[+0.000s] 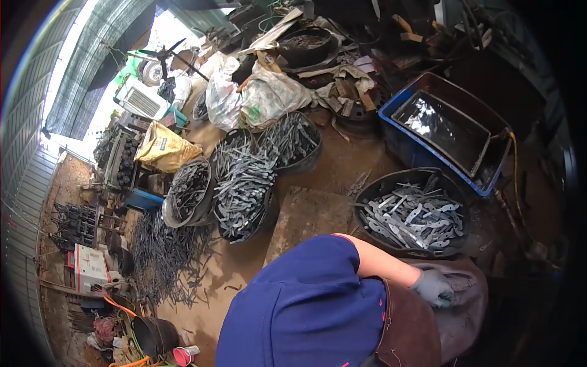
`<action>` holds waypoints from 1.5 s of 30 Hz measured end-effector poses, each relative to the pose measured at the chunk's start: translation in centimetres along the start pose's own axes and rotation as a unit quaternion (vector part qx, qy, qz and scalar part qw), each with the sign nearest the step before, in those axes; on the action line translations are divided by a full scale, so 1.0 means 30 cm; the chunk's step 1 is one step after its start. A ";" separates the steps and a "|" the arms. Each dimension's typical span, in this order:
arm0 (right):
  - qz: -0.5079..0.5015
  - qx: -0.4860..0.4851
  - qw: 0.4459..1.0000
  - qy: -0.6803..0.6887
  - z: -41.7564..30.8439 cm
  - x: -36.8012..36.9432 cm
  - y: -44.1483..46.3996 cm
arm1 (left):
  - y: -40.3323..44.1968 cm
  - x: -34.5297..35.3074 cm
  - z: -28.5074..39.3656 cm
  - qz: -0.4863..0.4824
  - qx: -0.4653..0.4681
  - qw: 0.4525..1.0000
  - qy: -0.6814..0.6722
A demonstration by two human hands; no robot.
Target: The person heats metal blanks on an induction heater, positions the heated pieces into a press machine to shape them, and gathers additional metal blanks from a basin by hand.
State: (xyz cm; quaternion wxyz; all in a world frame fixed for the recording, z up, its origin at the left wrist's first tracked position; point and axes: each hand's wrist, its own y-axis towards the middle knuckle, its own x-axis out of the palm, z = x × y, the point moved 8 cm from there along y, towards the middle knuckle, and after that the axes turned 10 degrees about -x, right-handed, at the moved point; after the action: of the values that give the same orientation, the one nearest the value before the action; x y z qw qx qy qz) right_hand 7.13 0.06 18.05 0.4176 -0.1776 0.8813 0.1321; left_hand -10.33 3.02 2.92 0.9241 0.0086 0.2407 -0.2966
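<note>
My left hand (433, 287), in a grey glove with a darker greenish patch by the fingertips, rests low on the brown apron (411, 321) over my lap and knee. Its fingers look curled; whatever they hold, if anything, is hidden. A blue sleeve (306, 269) covers that arm's upper part. Just beyond the hand stands a round black tub (365, 227) of flat, grey, curved metal pieces (416, 214). My right hand is out of the picture.
A blue rectangular tub (400, 131) with dark liquid stands behind the metal pieces. Several baskets of metal strips (244, 183) sit left of centre, beside a loose heap of dark rods (165, 257). A black bucket (153, 335) and a red-and-white cup (183, 356) are lower left.
</note>
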 end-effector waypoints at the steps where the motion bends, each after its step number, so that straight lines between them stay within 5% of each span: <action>1: -0.001 0.000 1.000 0.000 0.002 0.001 -0.002 | -0.002 0.001 0.002 -0.002 0.001 1.000 0.003; 21: 0.001 0.006 1.000 0.017 -0.002 0.037 -0.015 | -0.004 0.001 -0.006 -0.004 -0.007 1.000 0.029; 30: 0.012 0.003 0.998 0.053 -0.003 0.096 0.025 | 0.001 0.037 -0.053 -0.017 0.047 0.994 -0.093; 35: -0.004 -0.064 0.985 0.161 -0.017 0.227 0.295 | -0.044 -0.006 0.010 0.036 0.085 0.995 0.029; 36: -0.006 -0.100 0.975 0.198 -0.043 0.264 0.380 | -0.034 0.012 -0.013 -0.010 0.037 0.997 0.062; 38: 0.045 -0.158 0.964 0.210 -0.085 0.252 0.504 | -0.050 -0.025 0.083 -0.018 0.072 0.996 0.054; 40: 0.166 -0.177 0.960 0.140 -0.145 0.119 0.451 | -0.029 0.025 0.025 -0.057 -0.013 0.996 0.065; 41: 0.215 -0.160 0.955 0.130 -0.130 0.069 0.383 | -0.025 0.035 0.039 -0.024 0.083 0.983 0.159; 43: 0.300 -0.087 0.923 0.224 0.050 0.030 0.198 | -0.004 0.068 0.023 -0.098 -0.020 0.992 -0.073; 44: 0.359 0.001 0.916 0.177 0.133 -0.005 0.037 | -0.008 0.132 -0.077 -0.170 -0.213 0.904 -0.329; 45: 0.438 0.095 0.862 0.235 0.250 0.013 -0.126 | 0.017 0.137 0.000 -0.201 -0.206 0.918 -0.272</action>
State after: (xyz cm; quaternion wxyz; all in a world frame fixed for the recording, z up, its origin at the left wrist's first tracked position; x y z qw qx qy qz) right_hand 13.68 -0.56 12.81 0.1117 0.2417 0.9485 0.1718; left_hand -7.13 1.22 0.99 0.8564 -0.3113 0.0325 -0.4106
